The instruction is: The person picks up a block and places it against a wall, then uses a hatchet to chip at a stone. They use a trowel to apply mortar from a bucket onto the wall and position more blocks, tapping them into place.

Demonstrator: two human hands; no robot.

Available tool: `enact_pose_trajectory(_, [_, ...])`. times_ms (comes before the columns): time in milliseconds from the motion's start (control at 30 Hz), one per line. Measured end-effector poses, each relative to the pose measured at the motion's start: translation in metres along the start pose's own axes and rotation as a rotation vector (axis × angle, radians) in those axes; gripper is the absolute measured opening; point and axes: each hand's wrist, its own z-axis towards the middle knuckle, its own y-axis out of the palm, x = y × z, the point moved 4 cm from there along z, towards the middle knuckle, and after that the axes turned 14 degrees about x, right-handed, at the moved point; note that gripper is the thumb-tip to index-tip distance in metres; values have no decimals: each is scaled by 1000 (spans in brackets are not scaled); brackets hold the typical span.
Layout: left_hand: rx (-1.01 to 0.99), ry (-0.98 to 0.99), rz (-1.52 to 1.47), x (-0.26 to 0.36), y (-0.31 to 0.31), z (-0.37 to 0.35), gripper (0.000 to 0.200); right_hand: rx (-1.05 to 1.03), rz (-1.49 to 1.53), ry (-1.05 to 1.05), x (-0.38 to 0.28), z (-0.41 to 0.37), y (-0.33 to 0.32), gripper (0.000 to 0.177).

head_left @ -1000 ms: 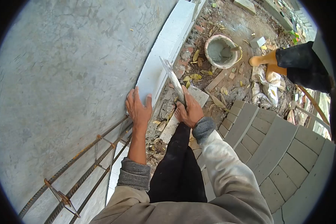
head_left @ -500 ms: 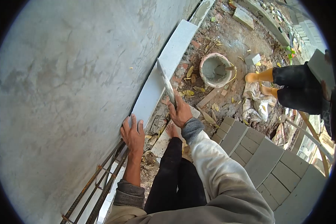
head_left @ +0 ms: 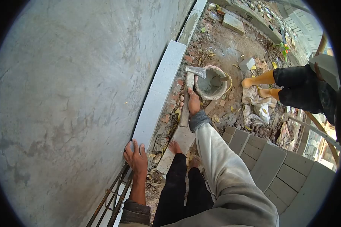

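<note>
My right hand (head_left: pixel 193 102) is closed around the wooden handle of a hatchet (head_left: pixel 190 85). Its metal head points away from me, overlapping the near rim of a mortar bucket (head_left: pixel 213 96) in the view. Along the grey wall (head_left: pixel 75 90) lies a row of pale lightweight blocks (head_left: pixel 160 85). At the near end of this row rests my left hand (head_left: pixel 136 157), fingers spread over the block's edge and holding nothing. Wet mortar and a tool's handle show inside the bucket.
Tied rebar rods (head_left: pixel 117 198) run along the wall beside my left forearm. Stacked blocks (head_left: pixel 268 166) stand at right. Another person in yellow boots (head_left: pixel 263 78) holds a block (head_left: pixel 326 68). Leaves, rubble and a white sack (head_left: pixel 259 113) cover the ground.
My right hand has swung the hatchet off the blocks, out to the right beside the bucket, and turned its head. My left hand stays at the block's end. The view has shifted slightly.
</note>
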Motion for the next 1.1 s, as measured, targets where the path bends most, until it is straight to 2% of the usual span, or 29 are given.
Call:
enact_pose_trajectory(167, [-4,19,5,1,-1,1,43,-78,-2,78,2,11,17,32])
enact_pose_trajectory(267, [-4,20,10,-1,0,-2,43,-39,-86,-7,-1,-5,16,33])
enact_pose_trajectory(367, [11,31,12,-3,3,-2,43,14,-209,-384,0,-37,21,34])
enact_pose_trajectory(400, [16,38,11,-3,3,-2,43,50,-302,-453,-5,-52,22,33])
enact_pose_trajectory(500, [14,38,12,-2,1,-1,43,194,-773,-1001,-6,-61,23,34])
enact_pose_trajectory(633, [-3,43,34,0,-1,-1,43,117,-1199,-942,-16,-49,40,32])
enact_pose_trajectory(667, [-13,42,41,0,-1,-1,43,106,-1216,-933,-19,-46,43,32])
enact_pose_trajectory(767, [-21,52,67,2,0,1,43,120,-1158,-963,-23,-46,43,32])
enact_pose_trajectory(867, [-84,19,44,5,-4,4,44,88,-1249,-899,-31,-48,45,33])
enact_pose_trajectory(1000, [-134,-83,-19,16,-6,13,48,76,-1098,-945,-38,-67,28,35])
enact_pose_trajectory(1100, [-13,-58,-306,64,3,48,52,65,-1034,-937,-40,-77,14,38])
